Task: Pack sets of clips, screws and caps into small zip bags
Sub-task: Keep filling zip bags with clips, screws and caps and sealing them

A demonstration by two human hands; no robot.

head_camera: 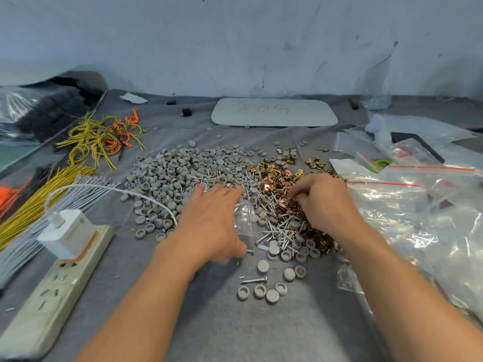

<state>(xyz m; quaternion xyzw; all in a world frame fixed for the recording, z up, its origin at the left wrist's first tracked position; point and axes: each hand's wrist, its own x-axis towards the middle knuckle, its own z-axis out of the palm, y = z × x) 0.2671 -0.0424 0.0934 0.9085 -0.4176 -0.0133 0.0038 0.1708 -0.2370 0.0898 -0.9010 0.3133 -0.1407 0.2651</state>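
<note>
cloth [235,330] is crowded. power strip [52,288] with charger [68,231] plugged in at near left, its cable [117,190] arcing over to the caps. yellow wires [99,137] and grey ties [86,189] further left. white tray [274,112] at the back by the wall. heap of clear bags [418,218] along the right, edge just beside the right forearm.

parts are dead centre: caps [183,173] in a wide grey pile, clips [285,176] to its right, screws [277,226] mixed in where the two meet. a few stray caps sit nearer, between the forearms.

left hand [211,223] palm down over the near edge of the caps, fingers out fairly straight. zip bag [244,218] sits in the gap between its thumb and index, standing up crumpled, long axis running away from the camera. grip on it is hidden, can't tell.

right hand [324,202] on the clips, fingers curled, tips bunched down in the pile, pinching at clips.

piled screws point every way. one loose screw [253,280] lies flat near the strays, axis left-right, head to the right.
</note>
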